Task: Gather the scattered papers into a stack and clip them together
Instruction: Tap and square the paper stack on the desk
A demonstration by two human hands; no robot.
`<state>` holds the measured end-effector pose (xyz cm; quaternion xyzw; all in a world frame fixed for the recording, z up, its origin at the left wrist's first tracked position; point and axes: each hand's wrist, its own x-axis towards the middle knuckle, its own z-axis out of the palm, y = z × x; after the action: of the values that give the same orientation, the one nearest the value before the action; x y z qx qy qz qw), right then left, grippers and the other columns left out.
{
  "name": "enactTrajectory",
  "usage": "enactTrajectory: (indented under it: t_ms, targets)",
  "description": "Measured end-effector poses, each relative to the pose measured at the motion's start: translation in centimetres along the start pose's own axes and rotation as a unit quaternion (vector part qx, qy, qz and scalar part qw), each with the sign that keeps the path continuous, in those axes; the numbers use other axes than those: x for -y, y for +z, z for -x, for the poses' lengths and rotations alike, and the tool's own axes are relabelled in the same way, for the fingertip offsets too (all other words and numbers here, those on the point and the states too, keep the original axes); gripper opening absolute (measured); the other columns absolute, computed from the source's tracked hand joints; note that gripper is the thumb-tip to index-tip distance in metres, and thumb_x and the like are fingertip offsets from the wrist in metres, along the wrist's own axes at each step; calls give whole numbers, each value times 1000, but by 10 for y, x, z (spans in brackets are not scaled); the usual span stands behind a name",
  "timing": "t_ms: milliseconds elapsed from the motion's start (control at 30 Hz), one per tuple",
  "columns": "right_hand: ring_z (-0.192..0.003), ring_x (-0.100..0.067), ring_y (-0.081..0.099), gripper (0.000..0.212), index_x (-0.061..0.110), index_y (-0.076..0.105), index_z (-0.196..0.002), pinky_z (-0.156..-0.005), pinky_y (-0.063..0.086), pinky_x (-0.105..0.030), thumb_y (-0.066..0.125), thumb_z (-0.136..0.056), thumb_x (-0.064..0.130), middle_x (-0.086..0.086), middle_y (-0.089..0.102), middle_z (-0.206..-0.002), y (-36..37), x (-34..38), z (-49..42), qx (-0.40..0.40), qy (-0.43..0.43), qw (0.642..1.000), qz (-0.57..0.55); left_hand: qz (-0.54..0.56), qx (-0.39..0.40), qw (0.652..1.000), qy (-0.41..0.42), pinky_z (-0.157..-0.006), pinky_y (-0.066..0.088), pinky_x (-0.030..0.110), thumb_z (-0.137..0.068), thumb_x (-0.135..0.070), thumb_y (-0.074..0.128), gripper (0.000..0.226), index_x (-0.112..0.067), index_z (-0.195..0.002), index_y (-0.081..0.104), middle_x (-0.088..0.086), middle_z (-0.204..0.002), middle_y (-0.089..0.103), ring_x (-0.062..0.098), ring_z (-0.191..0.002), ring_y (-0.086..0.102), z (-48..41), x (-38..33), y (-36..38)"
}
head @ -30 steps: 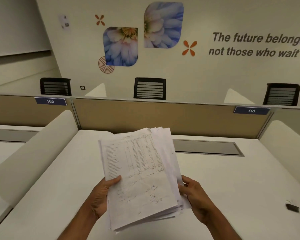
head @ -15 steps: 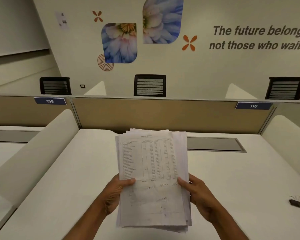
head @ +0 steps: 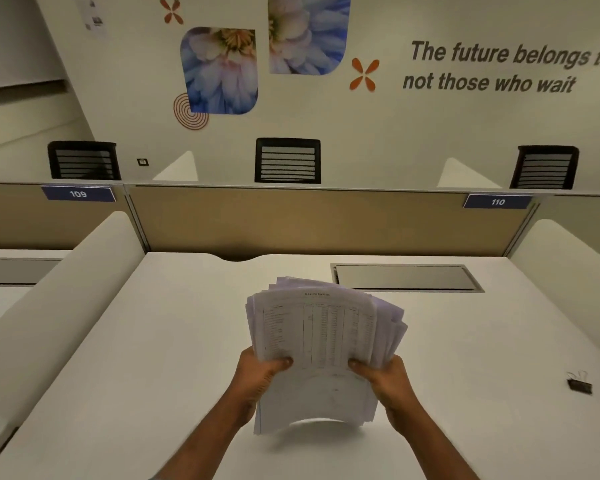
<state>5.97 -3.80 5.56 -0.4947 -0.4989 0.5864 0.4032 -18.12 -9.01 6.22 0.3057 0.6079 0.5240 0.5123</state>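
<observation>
papers: thick stack of white printed paper sheets (head: pixel 321 344), top sheet shows a table of small print; held upright over the middle of the white desk surface (head: pixel 153 341), bottom edge bowed upward, its lower corners at or just above the surface, cannot tell if touching; top edges fanned and uneven, splayed more to the right
left hand: bare left hand (head: pixel 257 379) grips the stack's left edge about halfway down, fingers (head: pixel 284 362) curled closed over the front sheet, the rest behind the paper
right hand: bare right hand (head: pixel 388 379) grips the right edge at the same height, thumb across the front, closed on the stack
clip: small black binder clip with wire handles (head: pixel 579 384) lies on the surface well apart to the right of the stack, untouched
surface: grey recessed cable flap (head: pixel 406 277) behind the stack, to the right
dividers: tan partition panel (head: pixel 309 220) at the back with blue number tags 109 (head: pixel 78 194) and 110 (head: pixel 497 201); white curved side screens left and right
background: three black mesh chair backs (head: pixel 287 161) past the partition; wall with blue flower decals (head: pixel 220 69) and grey lettering
</observation>
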Motion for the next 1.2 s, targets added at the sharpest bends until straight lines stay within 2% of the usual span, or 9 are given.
enactTrajectory:
  t_ms: [133,300,533,633,733,867,967,1067,1200]
  targets:
    - [-99,-26,74,33,17,74,-113,-80,64,-37,81,-82,10,-3,80,-102,-9,-7,-3,31,12,999,16,12,-44,999,2,-73,59,30,-75,0,82,41,-21,-108,72,-3,-94,81,23,-99,71,7,7,6]
    - [-91,-16,76,32,27,73,-110,-66,62,-26,82,-81,18,7,80,-98,-12,5,-6,68,2,998,7,23,-68,997,9,-80,60,36,-75,-2,82,46,-22,-114,70,-2,-100,80,25,-102,71,17,11,14]
    - [-97,-26,74,31,22,76,-108,-82,64,-43,85,-78,22,-1,80,-99,-15,10,-13,95,-5,996,0,12,-71,997,21,-81,60,40,-60,-13,82,47,-17,-107,75,7,-100,80,31,-100,73,20,1,16]
    - [-98,-27,73,37,22,75,-110,-83,64,-44,82,-74,30,-2,79,-98,-18,13,-13,87,-26,996,-7,31,-63,997,25,-79,58,35,-59,-10,83,50,-13,-108,76,10,-101,80,33,-103,71,20,-2,20]
    - [-97,-28,72,31,22,73,-111,-85,63,-48,82,-81,21,-3,79,-98,-20,18,-13,70,-40,997,-17,55,-61,996,34,-78,56,32,-59,-9,86,55,-12,-113,74,12,-105,79,33,-105,70,22,-3,27]
    - [-97,-24,73,46,25,72,-115,-86,63,-45,82,-71,34,-1,79,-100,-26,21,-14,77,-47,996,-4,50,-51,995,69,-81,54,29,-70,-3,86,49,-18,-115,74,4,-109,78,24,-105,69,24,-10,27]
    - [-98,-24,72,50,26,73,-114,-81,64,-38,84,-67,41,0,79,-101,-29,23,-14,83,-46,995,-19,43,-64,995,68,-86,55,32,-82,-14,80,35,-21,-115,73,2,-108,79,28,-111,68,23,-13,29]
    - [-92,-19,73,73,27,74,-112,-72,61,-30,84,-52,69,1,79,-99,-28,32,-14,74,-49,996,-20,31,-77,994,72,-90,57,37,-92,-36,68,25,-25,-113,74,4,-110,78,30,-113,66,23,-18,33]
    - [-90,-18,72,60,29,75,-108,-71,58,-27,77,-61,66,1,79,-95,-23,45,-13,74,-54,996,-17,13,-69,995,74,-71,55,22,-94,-56,41,43,-31,-113,69,-3,-105,76,19,-103,68,31,-30,45]
